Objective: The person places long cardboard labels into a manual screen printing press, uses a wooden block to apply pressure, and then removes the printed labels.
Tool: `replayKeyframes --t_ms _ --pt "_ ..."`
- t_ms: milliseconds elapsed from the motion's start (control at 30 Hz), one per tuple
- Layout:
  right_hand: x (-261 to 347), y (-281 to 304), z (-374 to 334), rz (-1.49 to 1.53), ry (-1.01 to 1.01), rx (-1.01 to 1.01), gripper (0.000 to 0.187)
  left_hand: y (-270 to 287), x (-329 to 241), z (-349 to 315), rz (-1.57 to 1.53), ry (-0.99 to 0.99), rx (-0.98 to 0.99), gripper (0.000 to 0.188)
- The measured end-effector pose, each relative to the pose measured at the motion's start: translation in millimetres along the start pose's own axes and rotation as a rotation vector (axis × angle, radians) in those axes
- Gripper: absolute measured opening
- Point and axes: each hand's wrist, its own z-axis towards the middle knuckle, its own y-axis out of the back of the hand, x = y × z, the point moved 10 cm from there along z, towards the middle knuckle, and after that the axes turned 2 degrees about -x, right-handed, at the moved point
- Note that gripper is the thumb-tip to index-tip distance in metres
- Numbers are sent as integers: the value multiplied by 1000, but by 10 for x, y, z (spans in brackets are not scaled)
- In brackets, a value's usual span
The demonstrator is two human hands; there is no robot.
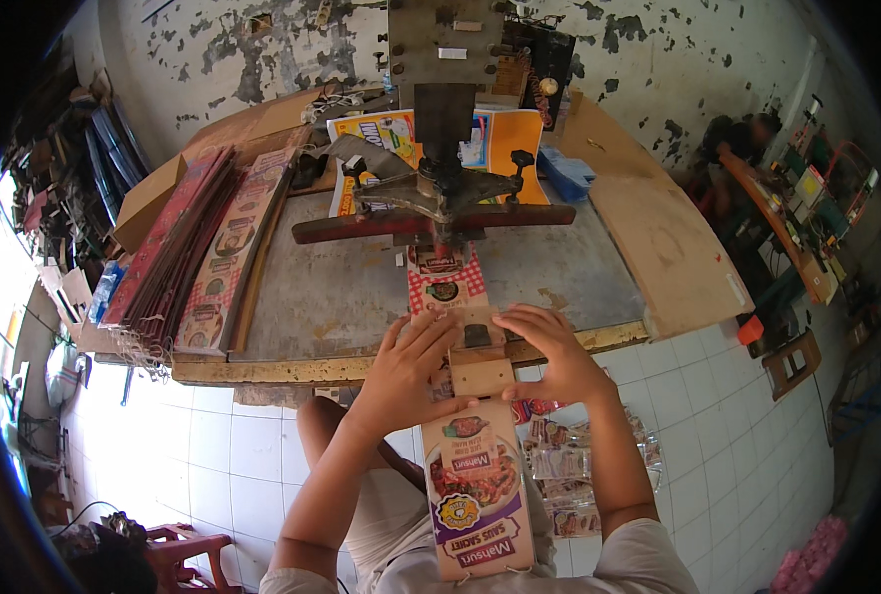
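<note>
A long printed cardboard strip (473, 475) runs from my lap toward the table edge. In line with it, a tan wooden block (482, 377) lies at the edge between my hands. My left hand (406, 371) rests along the left side, fingers stretched forward and thumb touching the strip's upper end. My right hand (557, 354) lies along the right side, its fingers extended over the board and its thumb apart from them, beside the block. Beyond my fingertips, a red-checked printed card (447, 289) lies under the dark metal press (442, 203). My palms hide parts of the card.
Stacks of red printed strips (168, 238) lie on the table's left. A bare cardboard sheet (658, 223) covers its right side. Bundled printed packets (564, 475) lie on the tiled floor. A red stool (188, 554) stands lower left. Another person (737, 148) is at the far right.
</note>
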Motion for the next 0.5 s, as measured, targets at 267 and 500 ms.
replayKeyframes --t_ms 267,500 --pt "27 -50 -44 20 -17 -33 103 -41 40 -77 -100 86 -14 115" --pt "23 -104 -110 46 3 -75 98 -42 10 -109 -65 60 -59 107"
